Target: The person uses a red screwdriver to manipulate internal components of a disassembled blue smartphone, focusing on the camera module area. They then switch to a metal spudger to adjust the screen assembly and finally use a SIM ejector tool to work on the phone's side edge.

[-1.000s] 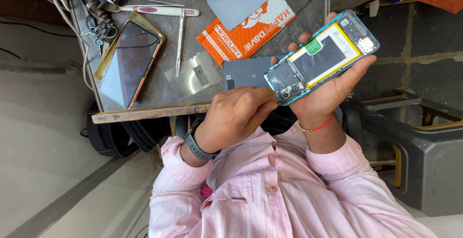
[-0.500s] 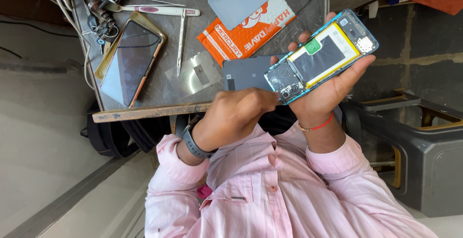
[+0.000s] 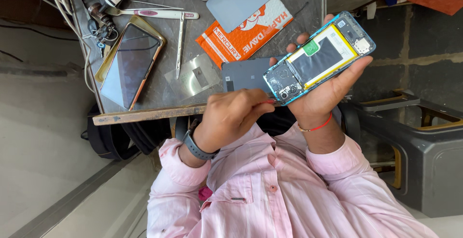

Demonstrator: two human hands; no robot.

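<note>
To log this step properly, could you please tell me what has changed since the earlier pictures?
Little: the left hand has barely shifted, its fingers still pinching a thin tool at the camera end of the open phone. The right hand still cradles the phone; things on the table stayed put.

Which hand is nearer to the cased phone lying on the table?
Left. The left hand, pinching a small tool, is just below and right of the cased phone, off the table edge; the right hand holds the opened phone farther right.
</note>
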